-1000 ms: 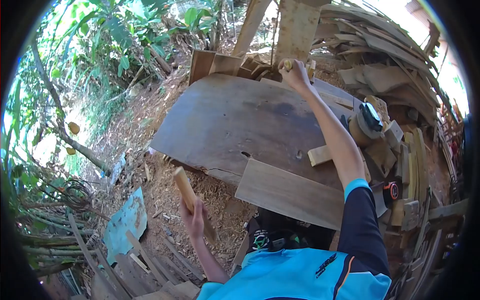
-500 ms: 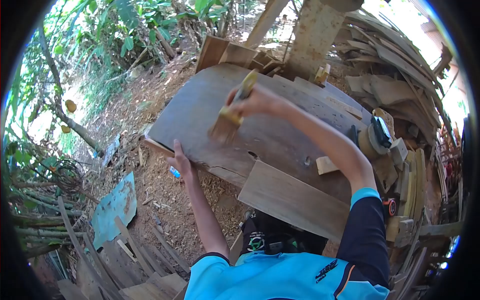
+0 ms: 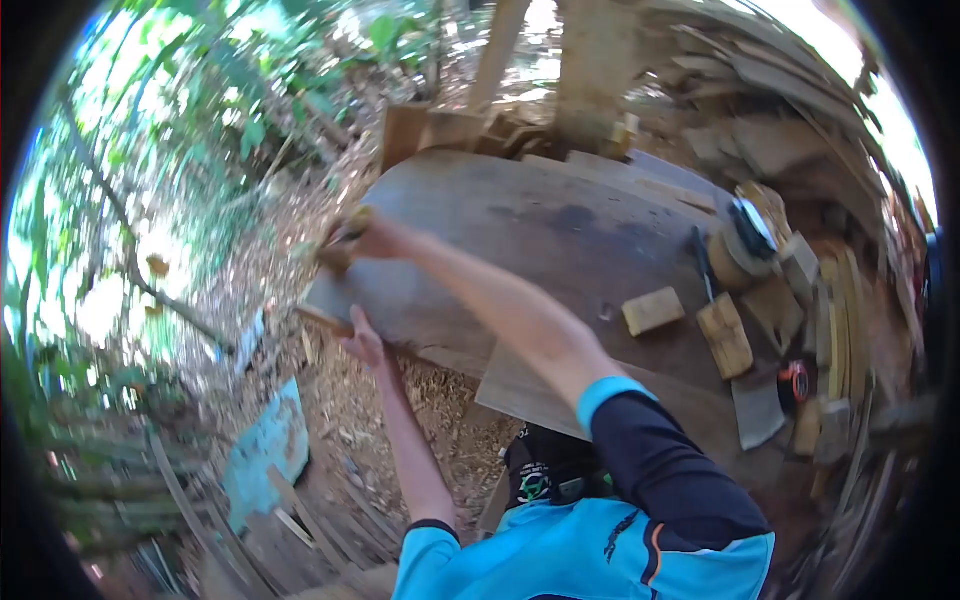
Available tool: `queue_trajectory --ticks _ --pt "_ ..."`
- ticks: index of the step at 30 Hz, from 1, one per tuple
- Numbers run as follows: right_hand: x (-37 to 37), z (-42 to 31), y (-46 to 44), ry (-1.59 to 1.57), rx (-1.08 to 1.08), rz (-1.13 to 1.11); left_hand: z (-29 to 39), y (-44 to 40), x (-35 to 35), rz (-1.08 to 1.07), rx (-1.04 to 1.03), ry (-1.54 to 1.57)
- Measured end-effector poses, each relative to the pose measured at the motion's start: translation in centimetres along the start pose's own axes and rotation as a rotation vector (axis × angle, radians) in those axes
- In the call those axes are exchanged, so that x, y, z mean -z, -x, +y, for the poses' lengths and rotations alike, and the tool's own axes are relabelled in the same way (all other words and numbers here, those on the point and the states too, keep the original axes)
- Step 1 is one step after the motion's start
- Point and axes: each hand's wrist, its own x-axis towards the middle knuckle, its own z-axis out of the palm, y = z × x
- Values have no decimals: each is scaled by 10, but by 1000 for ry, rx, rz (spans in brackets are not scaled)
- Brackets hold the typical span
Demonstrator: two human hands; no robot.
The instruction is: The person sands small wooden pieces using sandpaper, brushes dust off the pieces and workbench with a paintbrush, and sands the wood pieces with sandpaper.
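Note:
My right hand (image 3: 378, 238) is closed on a brush (image 3: 343, 240) over the left end of a large wooden board (image 3: 520, 220); motion smears both. My left hand (image 3: 366, 343) is at the board's lower left edge, by a strip of wood (image 3: 325, 318) whose pale side shows. Its fingers are partly hidden, and its grip on the strip is unclear. A flat plank (image 3: 530, 395) lies at the board's near edge, partly under my right arm. A small wood block (image 3: 653, 311) rests on the board.
At the right are a round container (image 3: 738, 248), a wooden-backed tool (image 3: 725, 335), a tape measure (image 3: 793, 382) and stacked wood (image 3: 840, 320). A post (image 3: 590, 75) rises behind the board. A turquoise sheet (image 3: 268, 452) lies on the ground at left.
My right hand has swept left with the brush, from the board's far side across its surface to the left end. My left hand has moved up to the board's edge.

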Motion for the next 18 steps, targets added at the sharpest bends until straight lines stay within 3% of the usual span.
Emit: queue_trajectory --ticks 2,4,6,8,10,12,13,14,16,18 --pt "-15 -31 10 -334 -181 179 -5 -7 3 -17 -37 -134" --pt "-22 -37 34 -220 179 383 0 -3 3 -20 -4 -142" --pt "10 -69 86 -10 187 253 -15 -24 20 -39 -150 -534" --pt "49 -102 136 196 190 70 1 -17 35 -1 -426 -1145" --pt "83 -150 190 383 209 113 13 -11 15 -264 -570 -1173" --pt "98 -203 248 461 83 123 29 -3 4 -757 -449 -656" --pt "97 -226 277 506 29 187 47 27 -17 -757 -285 -729" --pt "90 -244 304 547 -12 245 31 27 -37 -903 -556 -814" --pt "65 -260 360 461 -233 364 37 58 -81 -1196 -908 -836" --pt "42 -293 399 1070 -280 355 51 114 -132 -1481 -987 -738"
